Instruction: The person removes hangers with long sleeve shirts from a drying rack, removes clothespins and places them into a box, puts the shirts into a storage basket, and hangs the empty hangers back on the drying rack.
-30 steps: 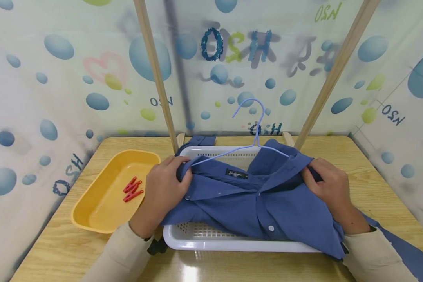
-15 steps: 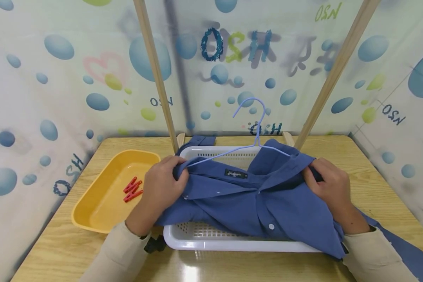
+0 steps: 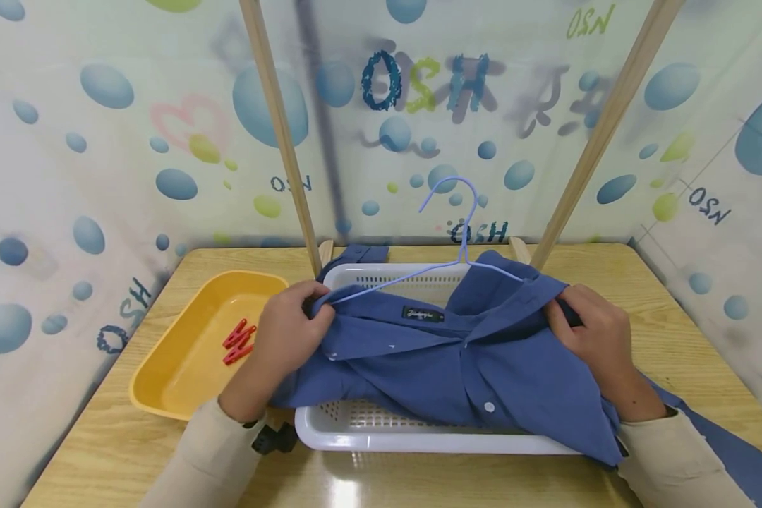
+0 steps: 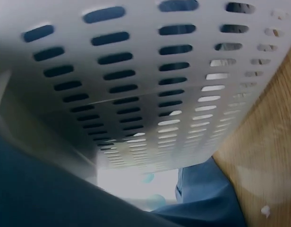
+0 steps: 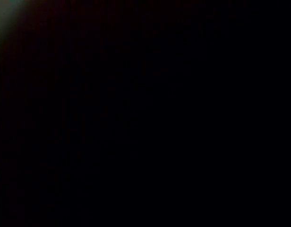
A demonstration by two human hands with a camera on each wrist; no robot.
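A blue button shirt point(image 3: 413, 367) lies over the white basket point(image 3: 419, 443), its collar label facing up. Inside the neck sits a light-blue wire hanger point(image 3: 413, 273), hook standing up; both arm ends are hidden under the cloth. My left hand point(image 3: 288, 324) pinches the shirt's left shoulder edge between thumb and fingers. On the other side my right hand point(image 3: 593, 335) grips the right shoulder edge. In the left wrist view the slotted basket wall point(image 4: 150, 99) fills most of the picture, with blue cloth point(image 4: 207, 189) below. Almost all of the right wrist view is dark.
A yellow tray point(image 3: 155, 360) holding several red clothespins point(image 3: 236, 339) stands left of the basket. Behind, two wooden posts point(image 3: 286, 141) rise from the wooden table point(image 3: 101, 423). One blue sleeve point(image 3: 724, 444) trails over the table at the right.
My left hand has moved a little left, drawing the left shoulder of the shirt outward along the hanger. The right hand and the hanger have stayed nearly still.
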